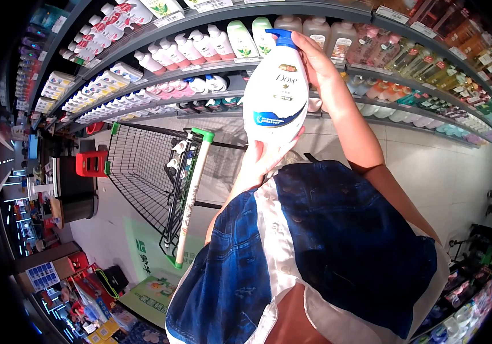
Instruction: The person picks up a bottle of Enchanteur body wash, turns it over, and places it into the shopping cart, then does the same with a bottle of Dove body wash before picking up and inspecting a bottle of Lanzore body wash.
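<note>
Clothing: a blue denim top with a white strip down its front fills the lower frame, closest to the camera.
Left hand: it comes up from below, palm under the base of the Dove bottle, with the fingers curled up around the bottom edge.
Left grip: clamped on the bottle's base.
Right hand: it is raised on a bare forearm, with the fingers wrapped behind the bottle's shoulder, just beside the blue pump.
Right grip: closed on the bottle's upper right side.
Bottle: white, with a blue swoosh on the label. It is held upright between both hands, in front of the shelves and clear of them.
Shelves: curved rows of toiletry bottles with price strips along the edges. Pink-capped bottles are to the left of the held one and green bottles just behind it.
Shopping cart: black wire, standing on the floor to the left of the person. Its white handle bar with green ends is turned toward the body.
Cart contents: small white items sit near the handle. I cannot tell what they are.
Floor sign: a green printed patch below the cart.
</note>
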`<state>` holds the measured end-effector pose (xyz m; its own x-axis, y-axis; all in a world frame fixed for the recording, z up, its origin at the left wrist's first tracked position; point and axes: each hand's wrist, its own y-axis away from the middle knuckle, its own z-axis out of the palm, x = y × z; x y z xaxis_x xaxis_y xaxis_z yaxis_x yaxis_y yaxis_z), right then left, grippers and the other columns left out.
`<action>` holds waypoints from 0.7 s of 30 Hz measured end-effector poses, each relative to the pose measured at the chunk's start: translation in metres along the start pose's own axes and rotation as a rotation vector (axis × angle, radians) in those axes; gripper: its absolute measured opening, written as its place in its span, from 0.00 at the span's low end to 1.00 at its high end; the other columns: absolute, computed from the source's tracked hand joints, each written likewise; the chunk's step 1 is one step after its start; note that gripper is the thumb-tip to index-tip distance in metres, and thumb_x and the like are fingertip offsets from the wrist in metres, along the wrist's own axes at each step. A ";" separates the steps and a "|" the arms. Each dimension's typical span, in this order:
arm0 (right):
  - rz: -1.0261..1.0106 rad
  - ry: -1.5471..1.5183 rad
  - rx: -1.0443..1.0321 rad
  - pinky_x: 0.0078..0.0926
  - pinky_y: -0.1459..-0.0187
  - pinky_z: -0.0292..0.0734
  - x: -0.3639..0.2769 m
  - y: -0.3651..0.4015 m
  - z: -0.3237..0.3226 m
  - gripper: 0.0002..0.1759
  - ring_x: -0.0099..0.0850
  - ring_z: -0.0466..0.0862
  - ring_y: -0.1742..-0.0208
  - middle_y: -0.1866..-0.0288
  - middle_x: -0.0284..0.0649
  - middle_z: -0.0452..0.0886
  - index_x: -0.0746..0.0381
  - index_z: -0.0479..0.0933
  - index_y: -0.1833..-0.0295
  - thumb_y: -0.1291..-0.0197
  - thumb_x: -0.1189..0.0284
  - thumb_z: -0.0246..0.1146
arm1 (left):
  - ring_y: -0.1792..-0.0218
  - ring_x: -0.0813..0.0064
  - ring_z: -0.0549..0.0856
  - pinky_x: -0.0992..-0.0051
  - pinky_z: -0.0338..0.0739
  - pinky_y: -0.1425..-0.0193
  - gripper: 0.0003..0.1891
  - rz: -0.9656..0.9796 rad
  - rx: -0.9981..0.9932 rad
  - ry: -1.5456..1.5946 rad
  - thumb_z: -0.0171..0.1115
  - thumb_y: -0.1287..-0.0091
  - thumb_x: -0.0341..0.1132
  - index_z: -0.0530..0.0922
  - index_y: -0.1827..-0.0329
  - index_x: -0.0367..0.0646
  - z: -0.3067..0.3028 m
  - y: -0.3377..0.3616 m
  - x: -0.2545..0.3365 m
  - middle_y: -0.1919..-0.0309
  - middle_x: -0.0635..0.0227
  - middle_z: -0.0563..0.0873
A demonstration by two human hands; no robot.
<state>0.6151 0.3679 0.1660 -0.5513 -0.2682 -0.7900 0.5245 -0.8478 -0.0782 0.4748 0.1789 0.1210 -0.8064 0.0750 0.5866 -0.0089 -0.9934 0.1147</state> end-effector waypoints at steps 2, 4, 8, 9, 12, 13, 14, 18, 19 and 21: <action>-0.008 -0.006 -0.018 0.28 0.49 0.82 0.000 0.000 -0.003 0.24 0.27 0.85 0.52 0.50 0.40 0.84 0.65 0.77 0.44 0.36 0.58 0.63 | 0.31 0.53 0.67 0.55 0.69 0.32 0.35 -0.005 -0.003 -0.001 0.58 0.31 0.49 0.57 0.26 0.46 0.000 0.001 0.000 0.30 0.54 0.63; -0.008 -0.015 -0.019 0.29 0.49 0.82 0.000 0.001 -0.004 0.24 0.27 0.85 0.52 0.50 0.40 0.84 0.65 0.76 0.44 0.36 0.58 0.63 | 0.31 0.53 0.67 0.56 0.69 0.32 0.34 -0.011 -0.009 -0.003 0.58 0.31 0.49 0.57 0.26 0.46 -0.001 0.002 0.000 0.30 0.54 0.63; -0.006 -0.012 0.017 0.23 0.53 0.81 -0.001 0.005 -0.001 0.25 0.23 0.84 0.57 0.56 0.36 0.84 0.62 0.77 0.47 0.40 0.54 0.66 | 0.31 0.53 0.67 0.56 0.69 0.31 0.34 -0.015 -0.017 -0.003 0.58 0.31 0.49 0.57 0.26 0.46 -0.002 0.003 0.000 0.30 0.54 0.63; -0.009 -0.005 0.031 0.20 0.55 0.80 -0.001 0.006 0.000 0.25 0.21 0.84 0.59 0.59 0.34 0.84 0.60 0.78 0.48 0.42 0.52 0.68 | 0.31 0.53 0.67 0.56 0.69 0.31 0.34 -0.017 -0.019 -0.005 0.58 0.31 0.48 0.57 0.26 0.46 -0.002 0.003 0.000 0.30 0.54 0.63; -0.023 -0.011 0.009 0.21 0.55 0.81 -0.001 0.008 -0.002 0.24 0.22 0.85 0.59 0.59 0.35 0.85 0.61 0.78 0.48 0.41 0.54 0.67 | 0.31 0.53 0.67 0.56 0.69 0.31 0.34 -0.021 -0.022 0.001 0.58 0.31 0.48 0.57 0.26 0.46 -0.002 0.004 0.000 0.30 0.54 0.63; -0.025 -0.008 0.014 0.24 0.53 0.81 -0.001 0.007 -0.004 0.24 0.24 0.85 0.57 0.58 0.37 0.85 0.62 0.77 0.46 0.39 0.55 0.66 | 0.31 0.53 0.67 0.56 0.69 0.31 0.34 -0.022 -0.023 0.001 0.58 0.31 0.48 0.57 0.26 0.46 -0.002 0.005 0.000 0.30 0.54 0.63; -0.024 -0.006 0.019 0.26 0.51 0.81 0.000 0.007 -0.007 0.25 0.25 0.85 0.55 0.56 0.39 0.85 0.64 0.77 0.45 0.38 0.56 0.64 | 0.31 0.53 0.67 0.56 0.69 0.31 0.34 -0.022 -0.023 0.000 0.58 0.31 0.48 0.57 0.26 0.46 -0.003 0.006 0.000 0.30 0.54 0.63; -0.034 0.015 0.018 0.28 0.49 0.81 0.002 0.010 -0.004 0.26 0.27 0.85 0.54 0.55 0.41 0.85 0.66 0.76 0.42 0.35 0.56 0.62 | 0.31 0.53 0.67 0.57 0.69 0.31 0.34 -0.026 -0.023 0.006 0.58 0.31 0.48 0.57 0.26 0.46 -0.005 0.007 0.000 0.30 0.54 0.63; -0.040 0.034 0.013 0.27 0.49 0.81 0.001 0.011 -0.003 0.26 0.27 0.85 0.54 0.55 0.41 0.85 0.66 0.75 0.42 0.34 0.55 0.61 | 0.31 0.54 0.67 0.57 0.69 0.31 0.34 -0.027 -0.023 0.008 0.58 0.31 0.48 0.57 0.26 0.46 -0.005 0.008 0.000 0.30 0.54 0.63; -0.037 0.029 0.005 0.28 0.49 0.81 0.001 0.012 -0.002 0.26 0.27 0.85 0.53 0.54 0.41 0.85 0.66 0.75 0.42 0.34 0.56 0.60 | 0.31 0.54 0.67 0.57 0.69 0.31 0.34 -0.028 -0.023 0.006 0.58 0.31 0.48 0.57 0.26 0.46 -0.005 0.008 0.000 0.30 0.54 0.63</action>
<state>0.6226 0.3584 0.1631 -0.5511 -0.2231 -0.8041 0.5005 -0.8594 -0.1046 0.4717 0.1709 0.1178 -0.8093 0.1021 0.5784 -0.0447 -0.9926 0.1126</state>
